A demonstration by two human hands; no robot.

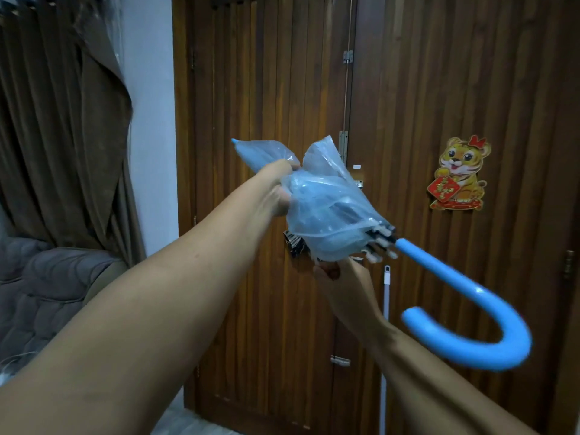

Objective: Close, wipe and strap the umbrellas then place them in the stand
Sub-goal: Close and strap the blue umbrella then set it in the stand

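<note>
- A wooden slatted door is filling the background, with brown pleated curtains hanging at its left and one tiger sticker sitting on the right panel.
- One umbrella is being held up in mid-air before the door, its clear, crinkled bluish plastic canopy folded and its tip pointing up-left.
- The left hand is gripping the canopy's upper part, fingers curled round the bunched plastic.
- The smooth blue hooked handle is hanging lower right, slightly blurred.
- The right hand is pinching the canopy's lower edge just under the white rib tips.
</note>
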